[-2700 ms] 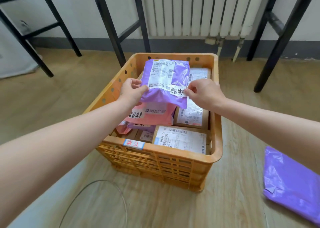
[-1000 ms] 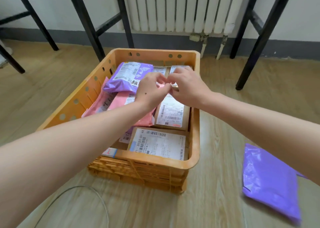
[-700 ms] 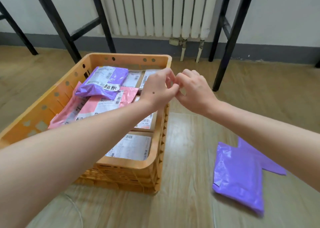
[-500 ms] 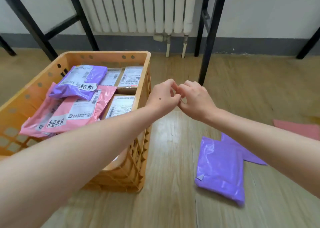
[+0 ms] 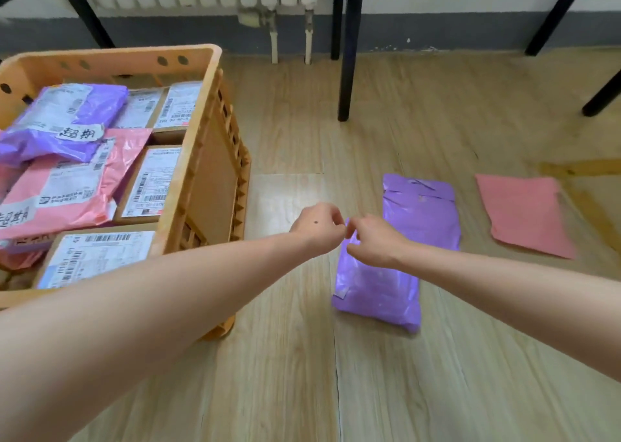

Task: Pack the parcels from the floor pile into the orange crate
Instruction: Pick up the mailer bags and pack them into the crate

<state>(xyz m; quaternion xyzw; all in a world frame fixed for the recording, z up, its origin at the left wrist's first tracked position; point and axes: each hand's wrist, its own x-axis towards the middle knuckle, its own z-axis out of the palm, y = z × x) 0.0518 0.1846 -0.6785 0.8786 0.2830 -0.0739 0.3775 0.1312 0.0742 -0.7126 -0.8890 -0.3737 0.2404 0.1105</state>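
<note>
Crate (image 5: 215, 179) at left of frame, on floor (image 5: 285, 391). Inside: purple bag (image 5: 50, 129) at upper left, lying on pink bag (image 5: 80, 189); labelled boxes (image 5: 148, 182) beside them, toward right wall and near rim.
Purple parcel (image 5: 423, 219) flat on floor, centre-right, well apart from crate. Pink parcel (image 5: 524, 213) right of it, not touching.
Left hand (image 5: 319, 229) and right hand (image 5: 373, 243) mid-frame, narrow: fingers curled in, empty, fingertips meeting. Right hand overlaps purple parcel's left edge; contact: cannot tell.
</note>
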